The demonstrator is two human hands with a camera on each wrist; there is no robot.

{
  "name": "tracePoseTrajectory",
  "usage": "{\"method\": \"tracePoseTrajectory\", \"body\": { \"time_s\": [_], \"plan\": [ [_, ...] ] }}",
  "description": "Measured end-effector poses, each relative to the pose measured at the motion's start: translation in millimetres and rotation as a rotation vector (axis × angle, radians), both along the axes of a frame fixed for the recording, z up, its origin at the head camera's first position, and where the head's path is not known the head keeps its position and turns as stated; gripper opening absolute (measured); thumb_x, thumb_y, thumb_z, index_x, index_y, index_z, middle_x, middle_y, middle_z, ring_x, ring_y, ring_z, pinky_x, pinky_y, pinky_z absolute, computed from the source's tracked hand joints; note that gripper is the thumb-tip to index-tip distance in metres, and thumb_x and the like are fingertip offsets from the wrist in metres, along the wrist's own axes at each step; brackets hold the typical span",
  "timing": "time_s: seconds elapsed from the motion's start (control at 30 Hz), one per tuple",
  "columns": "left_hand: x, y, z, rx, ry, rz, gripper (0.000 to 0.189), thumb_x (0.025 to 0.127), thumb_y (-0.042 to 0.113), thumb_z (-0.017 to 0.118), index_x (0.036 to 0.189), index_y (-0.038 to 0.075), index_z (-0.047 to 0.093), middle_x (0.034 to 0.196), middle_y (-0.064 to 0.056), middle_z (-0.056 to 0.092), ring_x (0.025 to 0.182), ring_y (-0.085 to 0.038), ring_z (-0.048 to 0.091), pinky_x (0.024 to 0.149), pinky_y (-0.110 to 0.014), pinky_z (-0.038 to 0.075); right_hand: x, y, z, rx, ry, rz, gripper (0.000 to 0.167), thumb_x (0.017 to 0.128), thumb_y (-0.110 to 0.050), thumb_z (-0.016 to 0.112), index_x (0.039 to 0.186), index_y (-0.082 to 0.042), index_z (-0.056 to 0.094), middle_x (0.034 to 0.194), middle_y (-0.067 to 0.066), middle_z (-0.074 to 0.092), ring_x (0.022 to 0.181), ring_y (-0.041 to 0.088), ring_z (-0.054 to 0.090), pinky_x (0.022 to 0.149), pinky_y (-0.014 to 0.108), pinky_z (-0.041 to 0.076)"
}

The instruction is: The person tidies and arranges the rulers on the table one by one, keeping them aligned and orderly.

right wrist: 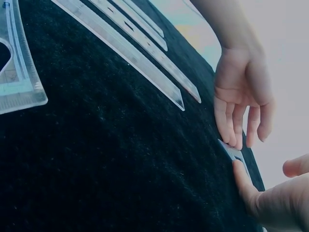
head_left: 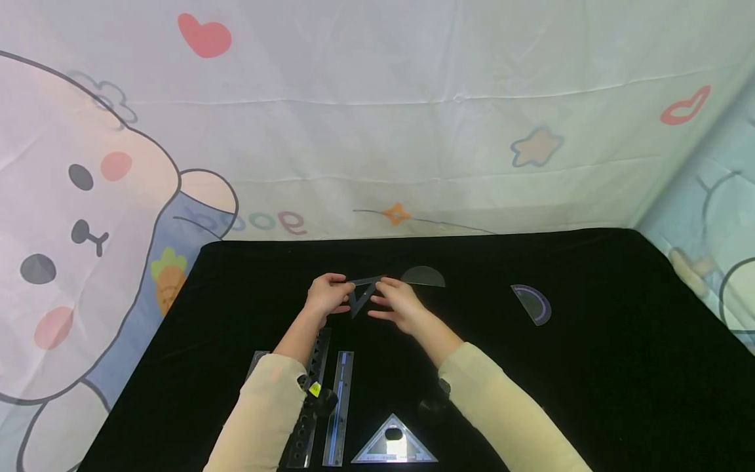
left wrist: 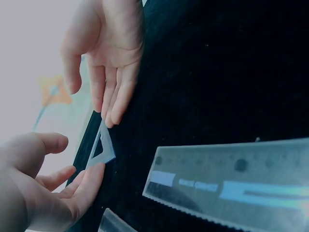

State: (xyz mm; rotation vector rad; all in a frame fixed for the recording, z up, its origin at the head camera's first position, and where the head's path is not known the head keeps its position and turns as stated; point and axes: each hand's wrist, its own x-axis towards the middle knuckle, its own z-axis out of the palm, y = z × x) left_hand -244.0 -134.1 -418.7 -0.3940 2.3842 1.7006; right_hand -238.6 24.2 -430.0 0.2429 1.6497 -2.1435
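A small clear set square (head_left: 364, 301) with a triangular cut-out lies near the back of the black-covered table, between the two hands. My left hand (head_left: 326, 296) reaches its left side, fingers extended and the thumb held apart, as the left wrist view shows. From the other side my right hand (head_left: 401, 304) touches it with straight fingertips; its thumb also stands away. In the right wrist view the set square (right wrist: 232, 151) shows as a thin slanted strip under the fingertips. Just behind the right hand lies a plain semicircular protractor (head_left: 423, 276).
A purple-marked protractor (head_left: 533, 305) lies to the right. Near the front are a ruler with a blue stripe (head_left: 339, 410), a dark ruler with holes (head_left: 303, 436) partly under the left arm, and a larger set square (head_left: 368, 452). A printed curtain (head_left: 377, 144) hangs behind the table.
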Motion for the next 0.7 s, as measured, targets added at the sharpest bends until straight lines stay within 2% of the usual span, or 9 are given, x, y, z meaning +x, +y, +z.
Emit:
{"method": "tracePoseTrajectory", "body": {
  "time_s": [0.2,0.37,0.7],
  "plan": [
    [1.6,3.6,-0.2,0.04,-0.014,0.054,0.043,0.09,0.019,0.057,0.129,0.004,0.046,0.118,-0.016,0.053,0.106,-0.031,0.057,0.08,-0.034,0.055,2.3,-0.6,-0.6,-0.009,0.013,0.01,0.049,0.098,-0.018,0.042,0.142,-0.004,0.027,0.137,0.02,0.039,0.121,0.033,0.046,0.089,0.043,0.05],
    [1.9,6.3,-1.5,0.019,-0.012,0.09,0.04,0.089,0.019,0.058,0.125,0.004,0.049,0.114,-0.016,0.055,0.103,-0.029,0.058,0.079,-0.033,0.055,3.6,-0.9,0.0,-0.036,0.011,0.007,0.05,0.097,-0.019,0.042,0.143,-0.005,0.026,0.139,0.019,0.037,0.123,0.034,0.044,0.091,0.044,0.049],
    [4.4,9.9,-2.1,0.022,0.007,0.126,0.041,0.087,0.015,0.061,0.124,0.004,0.049,0.113,-0.017,0.056,0.103,-0.03,0.059,0.079,-0.034,0.055,4.8,-1.2,-1.6,-0.072,0.019,-0.007,0.051,0.096,-0.02,0.044,0.143,-0.008,0.027,0.139,0.017,0.037,0.123,0.033,0.042,0.091,0.043,0.049]
  ]
}}
